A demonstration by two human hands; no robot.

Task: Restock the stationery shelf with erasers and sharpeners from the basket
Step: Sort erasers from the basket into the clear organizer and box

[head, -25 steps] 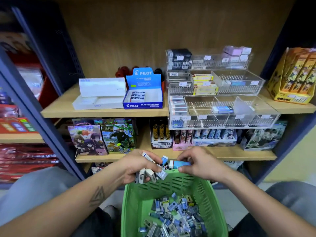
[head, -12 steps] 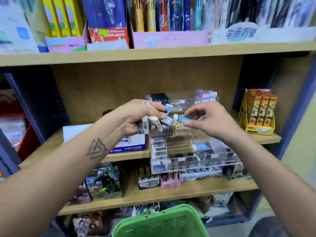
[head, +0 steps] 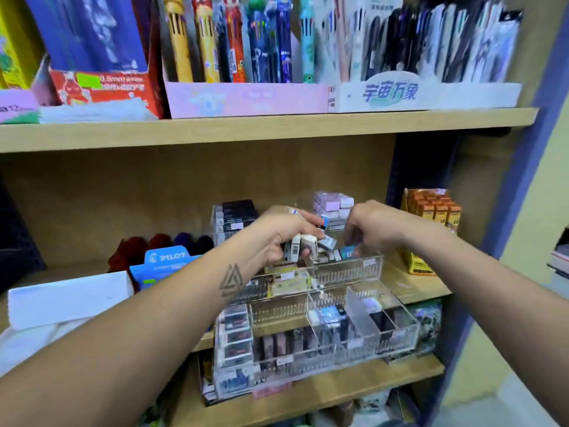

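Over acrylic organizer (head: pixel 348 266), left hand (head: pixel 281 235) gripping erasers (head: pixel 308 243), right hand (head: pixel 374 229) hiding blue eraser (head: pixel 348 251)

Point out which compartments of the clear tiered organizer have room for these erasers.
Roomiest: the middle tier's right compartment, under the right hand, and the lower tier's open section behind the boxed column. Crowded: the lower tier's left column and the top tier's black boxes.

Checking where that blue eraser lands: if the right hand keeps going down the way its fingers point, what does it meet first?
Probably the middle tier of the clear acrylic organizer, just below the right hand and its blue eraser; depth is unclear.
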